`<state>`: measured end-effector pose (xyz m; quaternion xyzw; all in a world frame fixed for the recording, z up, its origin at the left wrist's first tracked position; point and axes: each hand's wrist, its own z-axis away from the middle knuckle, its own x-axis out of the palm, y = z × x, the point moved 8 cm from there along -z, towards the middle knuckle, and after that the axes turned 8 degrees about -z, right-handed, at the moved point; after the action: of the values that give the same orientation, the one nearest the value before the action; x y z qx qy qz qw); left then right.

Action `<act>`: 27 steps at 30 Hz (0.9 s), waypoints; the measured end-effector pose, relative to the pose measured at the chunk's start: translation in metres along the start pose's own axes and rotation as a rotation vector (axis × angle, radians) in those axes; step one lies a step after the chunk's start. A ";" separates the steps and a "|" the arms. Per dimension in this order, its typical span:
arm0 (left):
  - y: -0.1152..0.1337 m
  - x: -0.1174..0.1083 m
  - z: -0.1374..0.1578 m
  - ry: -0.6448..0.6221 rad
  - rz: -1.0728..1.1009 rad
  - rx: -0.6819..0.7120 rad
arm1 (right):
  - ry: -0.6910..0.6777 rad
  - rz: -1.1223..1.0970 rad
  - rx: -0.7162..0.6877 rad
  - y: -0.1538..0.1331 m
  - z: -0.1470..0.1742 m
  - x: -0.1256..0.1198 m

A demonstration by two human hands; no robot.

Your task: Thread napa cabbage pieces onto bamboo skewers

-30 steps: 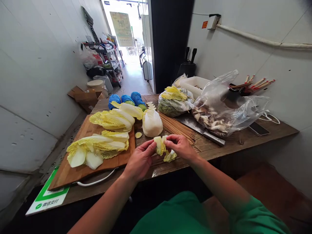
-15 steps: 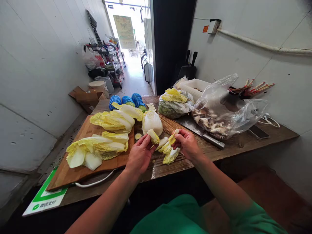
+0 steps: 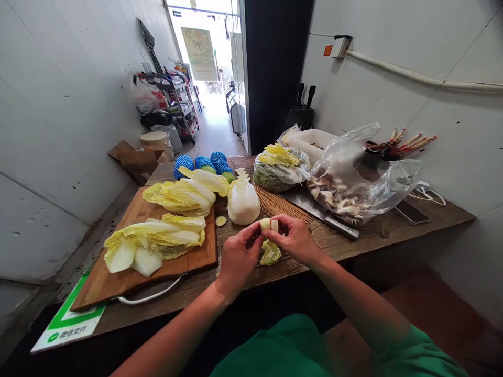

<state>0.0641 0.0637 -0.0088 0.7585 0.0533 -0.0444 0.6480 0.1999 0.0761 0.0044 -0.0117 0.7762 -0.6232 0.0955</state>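
My left hand (image 3: 242,257) is closed in a pinch on a small rolled piece of napa cabbage leaf (image 3: 265,224). Right against it, my right hand (image 3: 294,239) pinches another pale cabbage piece (image 3: 274,226); the fingers of both hands meet. Below the fingers, a yellow, crinkled cabbage leaf (image 3: 270,253) shows in part, the rest hidden behind my hands. Just beyond them stands a napa cabbage head (image 3: 243,201), cut side toward me. Bamboo skewers (image 3: 278,201) lie in a bundle behind my right hand.
A wooden cutting board (image 3: 126,287) with cabbage leaves (image 3: 157,238) fills the left. A cleaver (image 3: 341,228) lies to the right, beside a plastic bag of mushrooms (image 3: 338,201) and a phone (image 3: 412,211). Blue-netted vegetables (image 3: 204,164) sit at the back.
Both hands have come together over the leaves, bringing the two cabbage pieces side by side. Before, they were apart, each holding its own piece. The view has shifted slightly.
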 end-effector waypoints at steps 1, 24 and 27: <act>0.002 -0.001 0.000 0.020 -0.046 0.021 | -0.002 -0.002 0.004 -0.001 0.000 -0.001; -0.029 0.006 -0.016 -0.126 0.527 -0.553 | -0.073 -0.445 0.382 0.054 -0.032 -0.051; -0.030 0.008 -0.015 -0.149 0.569 -0.613 | 0.005 -0.350 0.369 0.068 -0.047 -0.075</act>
<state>0.0678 0.0830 -0.0373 0.5097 -0.1944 0.0992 0.8322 0.2728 0.1467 -0.0418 -0.1269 0.6355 -0.7614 -0.0151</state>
